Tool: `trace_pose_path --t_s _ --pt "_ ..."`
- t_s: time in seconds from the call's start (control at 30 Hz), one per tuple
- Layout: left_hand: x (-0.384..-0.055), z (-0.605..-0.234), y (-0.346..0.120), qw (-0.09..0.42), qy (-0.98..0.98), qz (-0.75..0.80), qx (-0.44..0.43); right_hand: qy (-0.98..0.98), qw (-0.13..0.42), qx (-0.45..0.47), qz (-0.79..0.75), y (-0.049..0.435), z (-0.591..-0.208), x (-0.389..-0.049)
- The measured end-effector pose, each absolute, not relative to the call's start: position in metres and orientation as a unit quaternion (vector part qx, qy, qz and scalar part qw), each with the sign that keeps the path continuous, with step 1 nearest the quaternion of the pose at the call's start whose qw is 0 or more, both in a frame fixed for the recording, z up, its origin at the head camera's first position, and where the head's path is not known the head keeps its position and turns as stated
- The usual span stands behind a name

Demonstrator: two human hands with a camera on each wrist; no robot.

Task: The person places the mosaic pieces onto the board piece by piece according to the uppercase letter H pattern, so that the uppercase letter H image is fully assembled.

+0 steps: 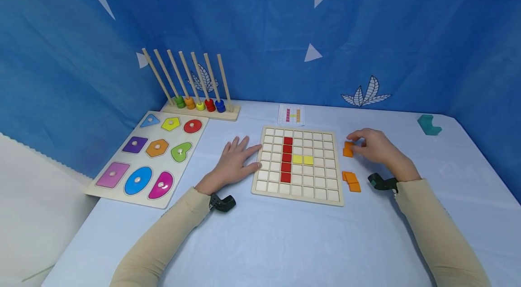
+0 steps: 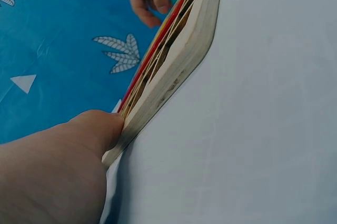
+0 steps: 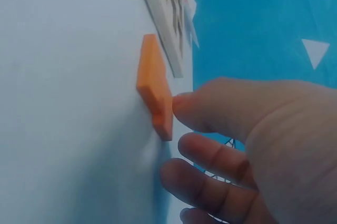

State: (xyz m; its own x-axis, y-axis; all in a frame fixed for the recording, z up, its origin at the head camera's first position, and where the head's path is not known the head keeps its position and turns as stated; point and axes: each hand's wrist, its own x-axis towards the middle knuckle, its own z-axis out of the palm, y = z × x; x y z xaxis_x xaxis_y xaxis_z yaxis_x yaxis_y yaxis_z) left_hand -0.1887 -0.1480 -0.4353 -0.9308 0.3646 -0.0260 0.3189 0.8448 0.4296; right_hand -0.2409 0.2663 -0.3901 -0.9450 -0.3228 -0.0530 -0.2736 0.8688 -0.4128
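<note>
My left hand (image 1: 235,160) lies spread beside a wooden grid board (image 1: 317,194), its thumb and index finger touching the board's left edge. In the left wrist view the thumb (image 2: 100,126) presses against that edge. Set in the board are a column of several red square tiles (image 1: 286,158) and two yellow tiles (image 1: 303,159) right of it. My right hand (image 1: 374,146) is bent over a few orange square tiles (image 1: 348,149) right of the board, thumb and index finger apart at them. More orange tiles (image 1: 352,181) lie nearer me; the right wrist view shows orange tiles (image 3: 152,71) by the thumb.
A small pattern card (image 1: 291,115) lies behind the board. At the left are a shape-knob puzzle (image 1: 134,160) and a peg stand (image 1: 203,111) with coloured rings. A teal curved piece (image 1: 428,125) sits far right. A blue cloth backdrop (image 1: 260,29) rises behind the table.
</note>
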Motion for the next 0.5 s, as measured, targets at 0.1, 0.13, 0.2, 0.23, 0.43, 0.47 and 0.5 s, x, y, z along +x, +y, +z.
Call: trace_pose_path --t_s 0.1,0.13,0.2,0.23,0.43,0.47,0.5 --pt "-0.1883 -0.4348 -0.1477 0.052 0.959 0.214 0.179 0.965 0.056 -0.155 -0.205 0.2670 -0.3924 -0.2410" --pt "-0.1881 -0.4348 -0.1477 0.052 0.959 0.214 0.179 0.965 0.055 -0.155 -0.205 0.2671 -0.3929 -0.2410" --pt "-0.1879 -0.4345 -0.1477 0.053 0.959 0.214 0.179 0.965 0.055 -0.156 -0.204 0.2678 -0.3939 -0.2410" --pt "-0.1879 -0.4344 -0.1477 0.055 0.959 0.215 0.178 0.965 0.055 -0.156 -0.205 0.2678 -0.3944 -0.2412" --pt "-0.1895 -0.4356 -0.1485 0.059 0.958 0.216 0.176 0.966 0.056 -0.141 -0.210 0.2666 -0.3974 -0.2429" --pt "-0.1898 -0.4361 -0.1488 0.059 0.958 0.217 0.176 0.966 0.056 -0.138 -0.210 0.2662 -0.3979 -0.2432" --pt "-0.1901 -0.4366 -0.1490 0.059 0.958 0.217 0.176 0.966 0.056 -0.135 -0.211 0.2661 -0.3985 -0.2435"
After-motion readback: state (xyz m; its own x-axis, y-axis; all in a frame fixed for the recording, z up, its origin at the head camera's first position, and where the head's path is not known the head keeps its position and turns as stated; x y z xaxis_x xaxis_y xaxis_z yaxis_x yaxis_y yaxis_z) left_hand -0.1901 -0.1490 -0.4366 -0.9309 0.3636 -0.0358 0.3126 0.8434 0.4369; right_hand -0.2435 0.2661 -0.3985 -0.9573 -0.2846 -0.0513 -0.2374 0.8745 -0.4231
